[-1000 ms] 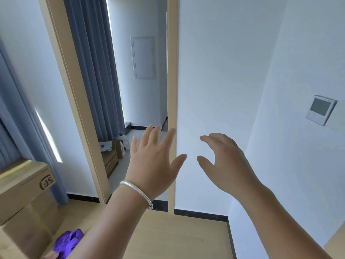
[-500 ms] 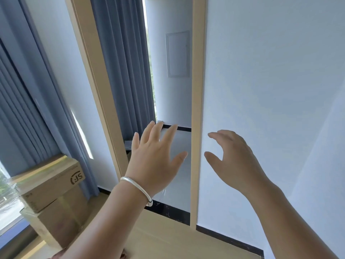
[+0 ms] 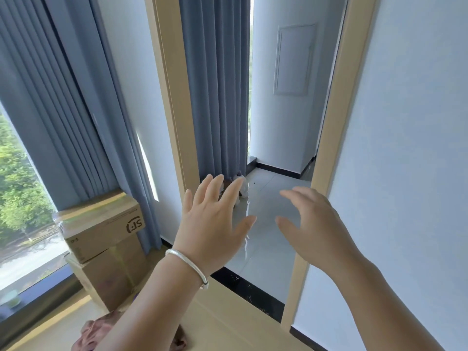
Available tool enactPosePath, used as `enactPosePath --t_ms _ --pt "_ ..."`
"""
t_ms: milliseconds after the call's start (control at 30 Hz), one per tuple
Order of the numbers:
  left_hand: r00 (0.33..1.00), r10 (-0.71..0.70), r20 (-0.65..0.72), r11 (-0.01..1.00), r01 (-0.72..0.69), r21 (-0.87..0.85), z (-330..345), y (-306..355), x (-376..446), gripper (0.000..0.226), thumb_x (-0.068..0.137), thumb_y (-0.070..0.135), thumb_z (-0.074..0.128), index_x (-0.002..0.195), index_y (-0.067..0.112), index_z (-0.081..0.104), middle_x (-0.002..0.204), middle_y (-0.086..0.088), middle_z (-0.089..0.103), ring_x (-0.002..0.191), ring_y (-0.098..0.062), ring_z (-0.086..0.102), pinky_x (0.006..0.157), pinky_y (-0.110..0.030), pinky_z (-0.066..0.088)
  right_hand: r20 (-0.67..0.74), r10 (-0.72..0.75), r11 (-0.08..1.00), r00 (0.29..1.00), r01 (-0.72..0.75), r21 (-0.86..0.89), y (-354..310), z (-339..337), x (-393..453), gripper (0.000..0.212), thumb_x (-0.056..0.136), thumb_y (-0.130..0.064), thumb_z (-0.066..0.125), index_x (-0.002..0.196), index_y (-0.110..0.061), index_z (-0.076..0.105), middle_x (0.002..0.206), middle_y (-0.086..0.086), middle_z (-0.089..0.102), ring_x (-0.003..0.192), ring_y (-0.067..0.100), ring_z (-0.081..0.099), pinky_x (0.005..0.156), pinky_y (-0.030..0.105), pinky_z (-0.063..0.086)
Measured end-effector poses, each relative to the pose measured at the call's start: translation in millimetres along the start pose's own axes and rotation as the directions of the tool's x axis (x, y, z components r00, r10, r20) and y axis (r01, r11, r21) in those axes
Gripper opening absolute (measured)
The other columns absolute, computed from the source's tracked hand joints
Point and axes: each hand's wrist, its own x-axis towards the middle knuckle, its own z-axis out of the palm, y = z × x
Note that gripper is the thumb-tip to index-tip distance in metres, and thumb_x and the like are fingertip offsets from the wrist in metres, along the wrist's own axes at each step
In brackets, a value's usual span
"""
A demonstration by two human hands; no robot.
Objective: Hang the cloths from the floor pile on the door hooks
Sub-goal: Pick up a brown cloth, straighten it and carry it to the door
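While both hands hover spread and empty, left hand (image 3: 210, 224) and right hand (image 3: 314, 224) before the doorway, the pink cloth pile (image 3: 96, 333) lies on the floor below the left forearm

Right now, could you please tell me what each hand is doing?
Left hand: open, fingers spread, holding nothing.
Right hand: open, fingers loosely bent, holding nothing.

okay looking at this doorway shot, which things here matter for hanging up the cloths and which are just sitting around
Part of the job:
pinkish cloth crumpled on the floor
left hand, open, holding nothing
right hand, open, holding nothing

Just lying about:
stacked cardboard boxes by the window
blue curtains
white bottle on the tiled floor beyond the doorway

No door hooks are in view.
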Motion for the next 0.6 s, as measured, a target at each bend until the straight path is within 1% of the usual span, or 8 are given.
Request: enactPosePath --t_ms 200,333,433,600 --pt "0.993 -0.111 -0.045 0.994 0.11 -0.022 18.7 -95.8 53.6 0.067 0.091 0.063 0.035 0.149 0.039 0.01 0.158 0.005 0.013 0.147 -0.016 -0.001 0.118 -0.048 0.004 0.077 -0.096 0.995 0.992 0.096 -0.003 -34.5 74.4 99.2 0.05 0.09 -0.037 0.056 0.138 -0.029 0.046 0.142 -0.008 0.04 0.133 0.011 0.03 0.107 0.031 0.029" --pt "0.973 -0.223 -0.054 0.975 0.222 -0.023 27.7 -167.1 81.2 0.066 0.092 0.061 0.037 0.148 0.037 0.012 0.158 0.002 0.014 0.147 -0.019 0.0 0.118 -0.049 0.006 0.135 -0.181 0.983 0.974 0.184 -0.013 -72.2 127.5 167.1 0.049 0.089 -0.036 0.058 0.136 -0.029 0.048 0.139 -0.007 0.043 0.129 0.013 0.034 0.104 0.031 0.031" --pt "0.952 -0.301 -0.046 0.954 0.301 -0.01 36.4 -220.0 88.5 0.067 0.092 0.062 0.036 0.149 0.038 0.011 0.159 0.001 0.014 0.147 -0.019 -0.001 0.119 -0.05 0.006 0.179 -0.253 0.967 0.951 0.255 0.008 -106.2 170.4 205.0 0.048 0.088 -0.035 0.059 0.134 -0.027 0.051 0.136 -0.007 0.047 0.127 0.014 0.037 0.101 0.031 0.034" --pt "0.887 -0.459 -0.052 0.888 0.46 0.005 51.4 -295.8 73.3 0.067 0.091 0.063 0.036 0.149 0.038 0.015 0.158 0.001 0.017 0.147 -0.019 0.001 0.118 -0.05 0.007 0.293 -0.37 0.929 0.882 0.356 0.099 -154.1 246.1 236.5 0.049 0.088 -0.034 0.058 0.136 -0.027 0.049 0.138 -0.007 0.045 0.129 0.013 0.035 0.104 0.033 0.034"
